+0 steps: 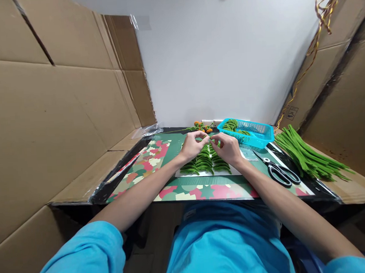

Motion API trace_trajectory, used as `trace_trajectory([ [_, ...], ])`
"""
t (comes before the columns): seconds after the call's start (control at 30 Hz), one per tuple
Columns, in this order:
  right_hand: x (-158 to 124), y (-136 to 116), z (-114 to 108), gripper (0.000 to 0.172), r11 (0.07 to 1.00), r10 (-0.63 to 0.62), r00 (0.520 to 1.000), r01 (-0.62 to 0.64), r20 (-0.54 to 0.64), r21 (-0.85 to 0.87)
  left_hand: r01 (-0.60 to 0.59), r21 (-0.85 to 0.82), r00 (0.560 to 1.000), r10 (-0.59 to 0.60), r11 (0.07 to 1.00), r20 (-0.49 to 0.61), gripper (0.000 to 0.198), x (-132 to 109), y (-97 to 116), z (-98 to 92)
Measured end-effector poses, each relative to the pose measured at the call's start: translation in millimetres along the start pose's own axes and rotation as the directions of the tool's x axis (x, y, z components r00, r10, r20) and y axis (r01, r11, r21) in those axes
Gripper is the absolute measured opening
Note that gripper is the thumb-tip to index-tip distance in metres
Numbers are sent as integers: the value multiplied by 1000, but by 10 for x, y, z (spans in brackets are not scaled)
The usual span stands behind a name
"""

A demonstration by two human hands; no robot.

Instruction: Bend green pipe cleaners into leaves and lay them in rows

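Count: one left hand (195,145), one right hand (226,147), one blue basket (264,140), one pair of scissors (279,172), one bundle of green stems (307,154). Curved green pieces (204,162) form three columns; individual pieces cannot be counted reliably.

No words, numbers or brand names can be read. The one sign that shows is a small dark printed mark on the cardboard panel (332,100) at the right of the frame, a little above the middle of its height. The printed mark (292,113) is a thin-lined, slanted frame with small dark figures inside, too small to make out. Below the centre of the frame, a small pale patch (190,212) shows near the upper edge of the blue garment (227,244); whether it bears any lettering cannot be told.
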State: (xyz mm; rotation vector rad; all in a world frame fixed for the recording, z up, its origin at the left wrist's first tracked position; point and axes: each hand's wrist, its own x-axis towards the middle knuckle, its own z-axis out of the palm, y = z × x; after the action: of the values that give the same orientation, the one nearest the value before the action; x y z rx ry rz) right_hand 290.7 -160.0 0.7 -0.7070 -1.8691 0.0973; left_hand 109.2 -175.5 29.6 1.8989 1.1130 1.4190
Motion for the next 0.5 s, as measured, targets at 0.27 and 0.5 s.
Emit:
trace_trajectory([
  [0.27, -14, 88, -66, 22, 987, -124, 991, 118, -42, -113, 233, -296, 971, -204, 926, 128, 37, 21, 74, -62],
  [0.5, 8, 17, -218, 31, 920, -233, 969, 247, 80, -305, 399, -443, 907, -277, 803, 316, 36, 36, 16, -109],
])
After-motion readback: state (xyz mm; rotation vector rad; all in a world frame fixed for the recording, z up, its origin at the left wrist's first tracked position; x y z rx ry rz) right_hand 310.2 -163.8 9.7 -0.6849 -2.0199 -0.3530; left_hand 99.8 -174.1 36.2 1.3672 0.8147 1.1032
